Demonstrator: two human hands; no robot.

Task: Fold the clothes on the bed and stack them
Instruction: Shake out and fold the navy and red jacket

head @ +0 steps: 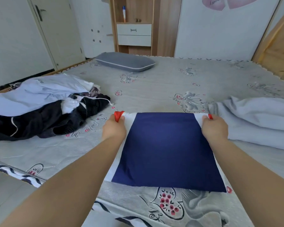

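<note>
On the bed (154, 82), a garment (167, 149) lies nearest; clothes pile (39, 105) left, duvet (259, 122) right, pillow (125, 61) behind.

Patterned grey bed (162, 82), navy garment (167, 149), clothes pile (39, 104), grey pillow (125, 61), white duvet (261, 120)

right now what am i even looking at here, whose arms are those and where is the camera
The one picture comes from a camera worn on a person's head, looking forward and down, so the two bare arms are the wearer's own. No machine is involved. The left hand and right hand each pinch a far corner of a navy garment with white and red trim, which lies flat on the patterned bed; both hands are shut on it. To the left sits an unfolded clothes pile, light blue on top and black below. To the right lies a pale bundled blanket. A grey pillow rests at the far end.
</note>
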